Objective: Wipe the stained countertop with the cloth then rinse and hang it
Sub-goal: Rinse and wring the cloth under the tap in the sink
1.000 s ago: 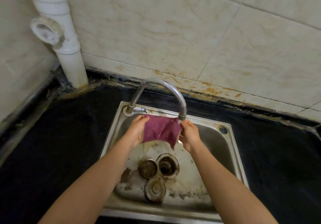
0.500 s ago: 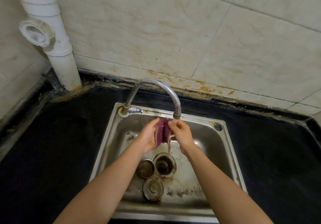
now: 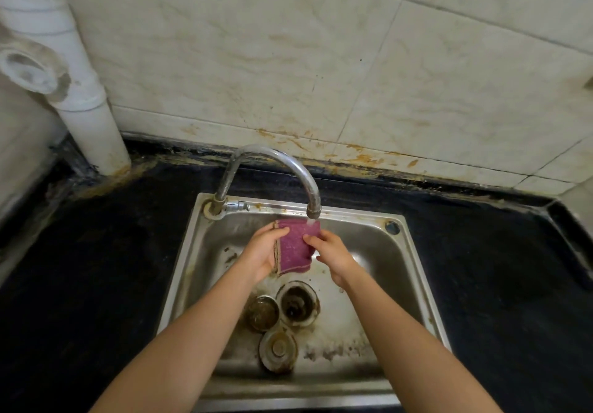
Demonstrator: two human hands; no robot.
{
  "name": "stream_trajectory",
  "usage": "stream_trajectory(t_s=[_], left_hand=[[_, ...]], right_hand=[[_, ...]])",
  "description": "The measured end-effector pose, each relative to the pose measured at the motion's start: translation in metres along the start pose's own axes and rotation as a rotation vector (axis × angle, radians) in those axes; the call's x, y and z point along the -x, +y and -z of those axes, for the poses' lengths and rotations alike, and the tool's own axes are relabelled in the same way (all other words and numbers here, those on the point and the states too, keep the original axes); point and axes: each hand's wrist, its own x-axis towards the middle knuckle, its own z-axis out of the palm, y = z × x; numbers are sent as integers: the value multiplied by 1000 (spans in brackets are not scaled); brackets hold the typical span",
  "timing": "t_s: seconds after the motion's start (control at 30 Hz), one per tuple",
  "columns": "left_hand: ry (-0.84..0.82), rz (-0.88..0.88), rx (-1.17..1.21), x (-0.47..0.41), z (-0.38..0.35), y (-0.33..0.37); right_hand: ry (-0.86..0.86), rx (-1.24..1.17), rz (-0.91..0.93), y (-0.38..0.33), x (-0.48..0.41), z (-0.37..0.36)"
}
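Now left hand (image 3: 261, 252) grips folded magenta cloth (image 3: 295, 250), right hand (image 3: 333, 257) pinches its right edge, under faucet spout (image 3: 313, 209) by sink's back rim (image 3: 356, 214). Risks: stream deflects off cloth, splashing black countertop (image 3: 96, 252); weak pinch drops cloth onto grimy drain (image 3: 296, 303).

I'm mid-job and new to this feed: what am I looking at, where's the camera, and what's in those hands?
There is no machine here: these are a person's two bare hands, seen from one wide-angle camera worn on their head, looking down. The left hand and right hand both hold a purple cloth under the spout of a curved metal faucet, where water appears to run onto it. Below is a stained steel sink set in a dark countertop. On the sink floor are the open drain and two loose round metal drain parts. A white pipe stands in the back left corner.
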Motion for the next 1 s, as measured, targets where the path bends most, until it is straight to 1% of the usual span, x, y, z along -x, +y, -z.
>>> stream_trajectory(t_s=[0.07, 0.13, 0.2, 0.23, 0.3, 0.37, 0.43, 0.47, 0.53, 0.6, 0.67, 0.73, 0.8, 0.87, 0.93, 1.0], left_hand=[[-27, -39, -26, -1, 0, 4], [23, -77, -93, -4, -1, 8], [99, -112, -177, -9, -2, 7], [126, -124, -185, -9, -4, 6], [130, -122, -127, -9, -8, 3], [84, -106, -16, -8, -10, -2], [17, -83, 121, -5, -12, -8], [-14, -62, 181, -4, -13, -11], [-49, -15, 272, -3, -11, -13], [-56, 12, 314, -3, -6, -14], [-28, -7, 293, -5, -4, -15], [30, -40, 255, -8, -7, -16], [103, -48, 258, -13, -13, -15], [138, -46, 221, -17, -21, -12], [152, -45, 116, -21, -29, -10], [155, -40, 87, -26, -39, -8]], right_hand=[[20, -49, 17, -1, -2, 0], [129, -74, 70, 0, -5, 0], [244, 0, 154, 4, -8, -4], [296, 82, 196, 5, -8, -8], [381, 282, 253, 4, -5, -16], [431, 443, 297, 4, -3, -22], [436, 535, 364, 5, -2, -25], [402, 554, 392, 6, -2, -26], [272, 492, 400, 8, 0, -28], [156, 296, 315, 8, 2, -26], [102, 88, 213, 6, 4, -19], [128, -84, 142, 5, 4, -12], [216, -206, 89, 5, 3, -7], [289, -210, 62, 6, 1, -1], [325, -168, 52, 7, -1, 5], [362, -162, 28, 6, -6, 10]])
